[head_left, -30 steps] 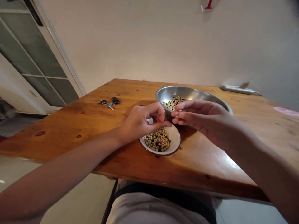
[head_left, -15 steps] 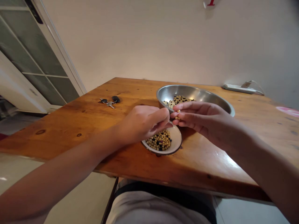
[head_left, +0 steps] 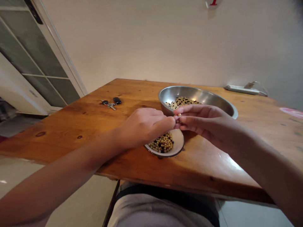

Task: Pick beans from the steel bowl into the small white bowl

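Nearly closed, both: left hand [head_left: 144, 127] curled, fingertips against the right hand [head_left: 204, 123], any hold hidden; right hand pinching a pale bean [head_left: 179, 115]. Just below, at six o'clock, a white enamel dish [head_left: 180, 142] of mixed beans [head_left: 162, 144]; at twelve, a steel bowl [head_left: 196, 91] on the desk [head_left: 71, 132], with car keys [head_left: 110, 102] at nine.

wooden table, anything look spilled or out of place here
Nothing looks spilled or damaged. The one slightly odd item is the bunch of keys with black fobs on the wooden table, lying off by itself, away from the steel bowl and the white enamel dish that hold the mixed pale and black beans.
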A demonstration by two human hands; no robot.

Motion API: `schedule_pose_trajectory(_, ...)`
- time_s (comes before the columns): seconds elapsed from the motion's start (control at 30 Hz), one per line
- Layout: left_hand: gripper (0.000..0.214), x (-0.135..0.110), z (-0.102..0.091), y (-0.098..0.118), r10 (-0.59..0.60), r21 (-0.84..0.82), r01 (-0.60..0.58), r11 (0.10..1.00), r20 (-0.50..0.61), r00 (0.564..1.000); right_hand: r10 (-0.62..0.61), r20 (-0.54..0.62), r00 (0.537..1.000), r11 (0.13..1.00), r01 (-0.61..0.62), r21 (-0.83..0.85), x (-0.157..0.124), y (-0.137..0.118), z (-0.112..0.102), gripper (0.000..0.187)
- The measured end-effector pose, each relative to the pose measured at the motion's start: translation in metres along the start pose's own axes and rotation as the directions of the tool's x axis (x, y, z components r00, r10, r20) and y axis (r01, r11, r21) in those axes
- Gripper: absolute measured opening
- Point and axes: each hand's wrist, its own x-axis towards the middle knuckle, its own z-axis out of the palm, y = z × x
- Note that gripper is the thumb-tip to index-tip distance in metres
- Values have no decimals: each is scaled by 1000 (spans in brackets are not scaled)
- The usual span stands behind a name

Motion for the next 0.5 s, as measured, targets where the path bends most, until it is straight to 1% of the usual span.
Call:
schedule_pose_trajectory(0.13, 24, 1, -1, 1, 42, 27, -40, 999, -72, 997, 14, 3, 1000, 1000, -14, -9, 0, -1, 0, 17)
schedule_pose_trajectory(0.3, 23, 1, -1, 1, 41, 12, -40, 999, -81, 996, 4, 30, 1000, 999, -3, -33, 0, 0, 0, 17)
schedule_pose_trajectory(0.43, 23, 2, -1, 1, 41, -15, -43, 999, -121, 992, 0, 8, 1000, 999, 0, -39, 0, 0, 0, 17)
schedule_pose_trajectory(0.5, 24, 2, -1, 2, 39, 5, -39, 999, -108, 993, -1, -4, 1000, 999, 0, -35, 0, 0, 1, 17)
